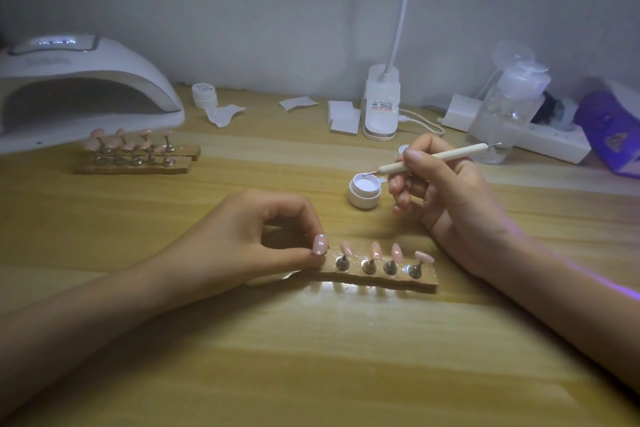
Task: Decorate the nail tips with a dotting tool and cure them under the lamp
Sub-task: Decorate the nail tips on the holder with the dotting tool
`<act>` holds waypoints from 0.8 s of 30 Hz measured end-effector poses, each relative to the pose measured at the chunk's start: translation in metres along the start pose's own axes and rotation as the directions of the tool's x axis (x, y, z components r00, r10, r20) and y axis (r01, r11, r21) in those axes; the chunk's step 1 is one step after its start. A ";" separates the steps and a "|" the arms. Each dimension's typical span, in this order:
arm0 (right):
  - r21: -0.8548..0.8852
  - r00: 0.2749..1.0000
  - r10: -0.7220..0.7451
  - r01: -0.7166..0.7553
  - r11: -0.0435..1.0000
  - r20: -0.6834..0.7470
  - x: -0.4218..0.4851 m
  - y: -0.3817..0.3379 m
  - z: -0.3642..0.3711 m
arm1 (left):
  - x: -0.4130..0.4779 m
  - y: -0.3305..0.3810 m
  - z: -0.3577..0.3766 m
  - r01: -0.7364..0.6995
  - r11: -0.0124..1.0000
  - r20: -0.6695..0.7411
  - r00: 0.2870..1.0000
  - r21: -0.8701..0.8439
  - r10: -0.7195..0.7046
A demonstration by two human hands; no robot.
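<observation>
While the left hand [242, 236] pinches a dotted nail tip [320, 244], right-hand fingers [412, 163] grip the dotting tool [436, 158].

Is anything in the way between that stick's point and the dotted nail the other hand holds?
Nothing visible. The dotting tool tip sits at the open jar; only bare table lies between it and the nail tip the left hand pinches.
</observation>
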State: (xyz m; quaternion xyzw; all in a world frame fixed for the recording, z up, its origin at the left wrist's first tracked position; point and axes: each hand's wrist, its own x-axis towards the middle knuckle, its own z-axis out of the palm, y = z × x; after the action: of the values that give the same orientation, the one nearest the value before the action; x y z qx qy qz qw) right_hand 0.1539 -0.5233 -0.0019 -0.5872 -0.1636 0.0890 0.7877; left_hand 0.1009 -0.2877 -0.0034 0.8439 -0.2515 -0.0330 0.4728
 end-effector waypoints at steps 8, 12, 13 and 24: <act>0.006 1.000 -0.001 0.001 1.000 0.002 0.000 -0.001 0.000 | -0.001 0.000 0.001 -0.006 0.998 0.014 1.000 0.066 0.005; 0.001 0.999 -0.039 0.039 0.999 -0.032 0.000 0.000 0.000 | 0.004 0.004 0.008 -0.032 0.994 -0.004 0.999 0.101 0.033; -0.010 0.997 -0.062 0.061 0.998 -0.047 -0.001 0.001 0.000 | 0.005 0.005 0.010 -0.050 0.994 0.000 0.999 0.096 0.050; -0.604 0.961 -0.276 0.224 0.765 0.007 0.007 0.006 -0.003 | 0.007 0.008 0.017 -0.228 0.942 0.028 0.973 0.244 0.228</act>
State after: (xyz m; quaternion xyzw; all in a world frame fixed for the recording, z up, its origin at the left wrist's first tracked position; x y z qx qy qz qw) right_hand 0.1617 -0.5217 -0.0077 -0.7819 -0.2273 -0.0970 0.5723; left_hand 0.0988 -0.3078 -0.0045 0.8611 -0.3494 0.0538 0.3653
